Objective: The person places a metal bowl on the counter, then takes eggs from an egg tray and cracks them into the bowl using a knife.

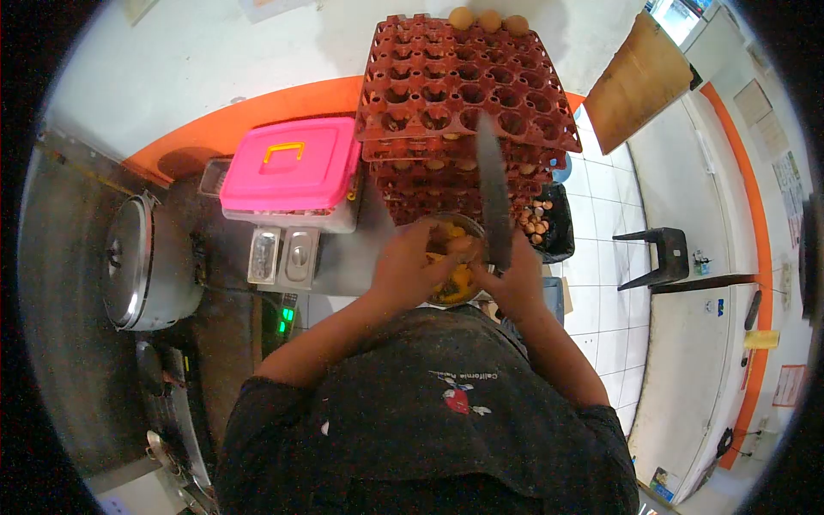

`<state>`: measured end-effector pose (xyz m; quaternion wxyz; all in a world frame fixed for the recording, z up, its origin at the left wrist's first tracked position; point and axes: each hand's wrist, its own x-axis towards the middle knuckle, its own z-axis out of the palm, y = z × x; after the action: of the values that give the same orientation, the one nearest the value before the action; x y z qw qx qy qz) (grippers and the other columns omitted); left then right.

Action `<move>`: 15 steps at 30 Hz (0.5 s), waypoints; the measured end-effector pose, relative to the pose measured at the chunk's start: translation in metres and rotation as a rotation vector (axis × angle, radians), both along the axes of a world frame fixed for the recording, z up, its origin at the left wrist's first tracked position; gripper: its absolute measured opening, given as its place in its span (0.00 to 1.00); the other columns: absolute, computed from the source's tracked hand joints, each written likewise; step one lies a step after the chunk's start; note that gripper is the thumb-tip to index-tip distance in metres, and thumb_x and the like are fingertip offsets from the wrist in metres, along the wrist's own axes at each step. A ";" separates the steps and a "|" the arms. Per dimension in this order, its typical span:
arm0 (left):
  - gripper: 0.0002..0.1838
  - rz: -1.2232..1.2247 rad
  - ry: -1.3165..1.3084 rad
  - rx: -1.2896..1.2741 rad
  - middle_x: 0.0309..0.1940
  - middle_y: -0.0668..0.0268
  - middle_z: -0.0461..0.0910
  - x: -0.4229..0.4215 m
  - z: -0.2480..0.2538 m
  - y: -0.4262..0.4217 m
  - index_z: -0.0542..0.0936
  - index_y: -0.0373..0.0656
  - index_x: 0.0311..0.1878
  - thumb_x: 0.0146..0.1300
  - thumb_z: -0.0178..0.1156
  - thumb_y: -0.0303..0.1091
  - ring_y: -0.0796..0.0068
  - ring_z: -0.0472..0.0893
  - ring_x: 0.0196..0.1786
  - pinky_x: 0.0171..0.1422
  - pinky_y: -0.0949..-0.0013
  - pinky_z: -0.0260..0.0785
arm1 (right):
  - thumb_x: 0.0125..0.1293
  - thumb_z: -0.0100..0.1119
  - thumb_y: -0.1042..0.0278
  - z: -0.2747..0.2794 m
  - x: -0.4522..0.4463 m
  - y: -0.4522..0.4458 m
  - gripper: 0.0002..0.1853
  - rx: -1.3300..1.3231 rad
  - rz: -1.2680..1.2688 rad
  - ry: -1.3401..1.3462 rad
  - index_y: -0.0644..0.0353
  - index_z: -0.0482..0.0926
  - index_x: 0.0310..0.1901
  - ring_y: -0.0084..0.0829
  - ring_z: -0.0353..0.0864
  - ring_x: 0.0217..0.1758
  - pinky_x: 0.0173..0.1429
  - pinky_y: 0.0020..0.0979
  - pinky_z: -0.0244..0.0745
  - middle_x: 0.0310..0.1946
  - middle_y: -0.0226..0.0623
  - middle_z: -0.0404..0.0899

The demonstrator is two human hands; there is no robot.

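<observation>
A knife [493, 184] points upward, its handle end in my right hand [518, 279], whose fingers are closed. My left hand [407, 264] is bent over a round metal bowl [470, 225] with yellow egg in it; its fingers are closed round something brownish that I cannot make out. Both hands are close together at the bowl, one on each side. Just beyond the bowl rises a tall stack of red egg trays [468, 94], with three brown eggs [489, 21] on the far edge of the top one.
A pink-lidded box [290, 163] and two small metal containers [299, 256] stand to the left. Further left is a large lidded pot [153, 262]. A black-lined bin [558, 223] holds eggshells at the right, and a dark stool [663, 256] stands on the tiled floor.
</observation>
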<state>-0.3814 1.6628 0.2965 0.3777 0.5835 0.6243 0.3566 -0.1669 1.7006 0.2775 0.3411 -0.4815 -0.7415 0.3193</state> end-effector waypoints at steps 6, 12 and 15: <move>0.31 -0.246 0.057 0.223 0.61 0.43 0.83 0.055 0.035 0.022 0.78 0.33 0.68 0.69 0.70 0.43 0.43 0.80 0.68 0.73 0.49 0.72 | 0.62 0.80 0.64 0.051 0.040 0.001 0.22 0.095 -0.436 -0.032 0.63 0.80 0.52 0.39 0.91 0.47 0.53 0.40 0.84 0.43 0.42 0.89; 0.26 -0.317 0.107 0.728 0.52 0.50 0.88 0.050 0.120 0.071 0.81 0.41 0.67 0.69 0.67 0.44 0.48 0.87 0.57 0.66 0.49 0.78 | 0.71 0.71 0.71 0.062 0.108 0.038 0.18 0.021 -0.585 0.030 0.66 0.76 0.57 0.23 0.81 0.28 0.29 0.26 0.79 0.39 0.39 0.86; 0.21 -0.179 0.515 0.793 0.56 0.53 0.88 0.016 0.171 0.125 0.84 0.45 0.63 0.72 0.63 0.42 0.45 0.85 0.61 0.71 0.48 0.75 | 0.70 0.70 0.74 0.061 0.119 0.013 0.21 -0.028 -0.531 0.127 0.64 0.77 0.62 0.22 0.81 0.30 0.28 0.25 0.78 0.41 0.37 0.85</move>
<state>-0.3653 1.7876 0.4676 -0.0118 0.8033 0.4607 0.3772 -0.0480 1.7135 0.3386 0.4518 -0.6427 -0.5621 0.2587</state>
